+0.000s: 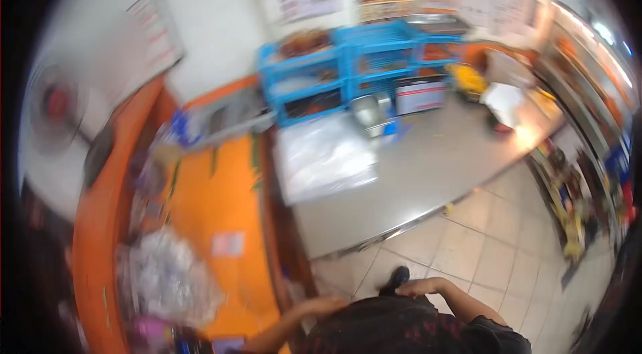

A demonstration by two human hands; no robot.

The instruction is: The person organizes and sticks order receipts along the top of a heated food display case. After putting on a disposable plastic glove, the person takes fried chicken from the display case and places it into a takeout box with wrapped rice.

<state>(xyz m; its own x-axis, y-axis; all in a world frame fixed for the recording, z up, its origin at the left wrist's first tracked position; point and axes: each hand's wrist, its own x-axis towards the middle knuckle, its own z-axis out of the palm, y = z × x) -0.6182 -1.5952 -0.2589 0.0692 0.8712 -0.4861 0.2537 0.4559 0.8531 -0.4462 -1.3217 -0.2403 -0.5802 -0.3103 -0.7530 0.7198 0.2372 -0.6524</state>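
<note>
Low in the view, my left hand [326, 306] rests at the edge of the dark clothing [394, 327] over my front, beside the orange counter. Its fingers are smeared by motion. My right hand [420, 286] is bent in toward the same clothing at the waist, with its fingertips blurred against the fabric. No object shows in either hand. A dark shoe [399, 276] appears on the floor just beyond my right hand.
A steel table [414, 160] holds a stack of clear plastic bags [326, 153], metal containers [369, 113] and a box [420, 95]. Blue crates [304, 76] line its back. Crumpled plastic [170, 277] lies on the orange counter [227, 200]. Shelving [582, 86] stands right, tiled floor [468, 237] below.
</note>
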